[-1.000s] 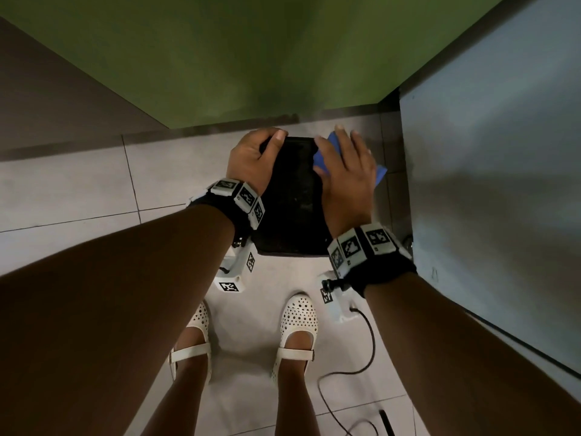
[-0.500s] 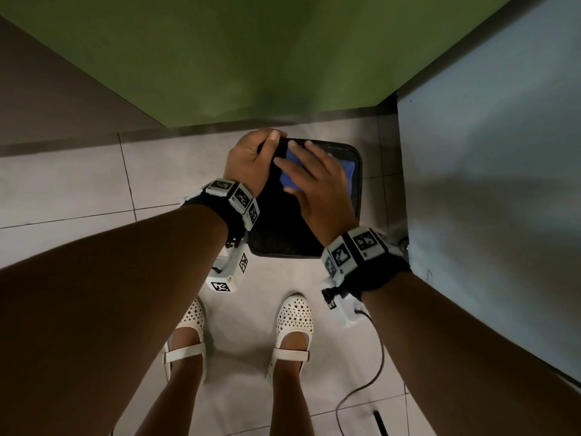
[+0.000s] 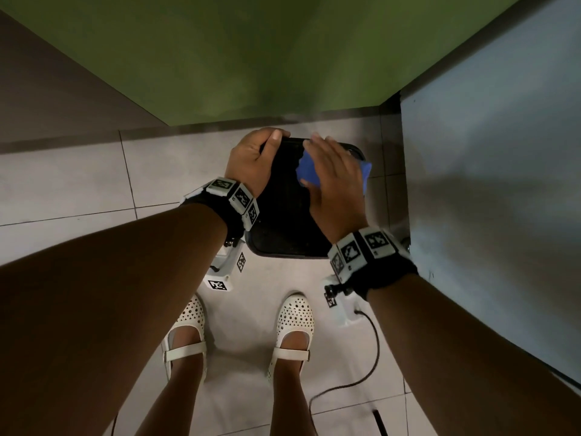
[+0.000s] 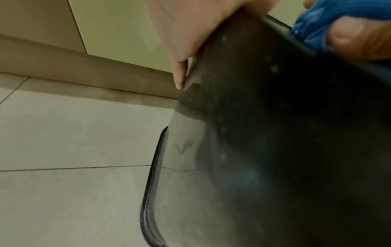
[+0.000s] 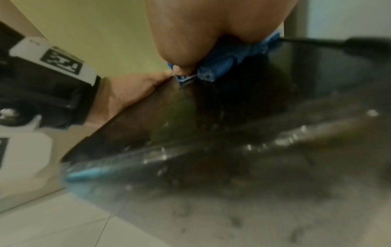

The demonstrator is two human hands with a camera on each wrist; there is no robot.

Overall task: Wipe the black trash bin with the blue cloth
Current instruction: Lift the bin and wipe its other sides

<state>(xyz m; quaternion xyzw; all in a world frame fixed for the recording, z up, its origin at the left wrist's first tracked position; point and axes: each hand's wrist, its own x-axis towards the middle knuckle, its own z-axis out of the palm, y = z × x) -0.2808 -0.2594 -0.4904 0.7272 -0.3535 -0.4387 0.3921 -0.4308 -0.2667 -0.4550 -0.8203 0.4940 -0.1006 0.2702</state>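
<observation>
The black trash bin (image 3: pixel 283 221) stands on the tiled floor in front of my feet, close to the green wall. My left hand (image 3: pixel 251 162) grips its far left corner, thumb on top and fingers down the outside (image 4: pixel 180 73). My right hand (image 3: pixel 333 177) lies flat, fingers straight, and presses the blue cloth (image 3: pixel 308 173) onto the bin's top near its far right edge. In the left wrist view the bin's glossy side (image 4: pixel 264 133) fills the right half, with the cloth (image 4: pixel 330 20) at the top right. The right wrist view is blurred; the cloth (image 5: pixel 224 65) shows under my palm.
A green wall (image 3: pixel 267 58) with a grey skirting rises just behind the bin. A pale cabinet side (image 3: pixel 490 199) stands close on the right. A black cable (image 3: pixel 371 357) trails over the floor tiles (image 3: pixel 78 184) by my right shoe (image 3: pixel 294 328).
My right hand has swept the cloth across the bin's top: from the far right edge to the middle left, then back toward the right. The left hand has kept its grip.
</observation>
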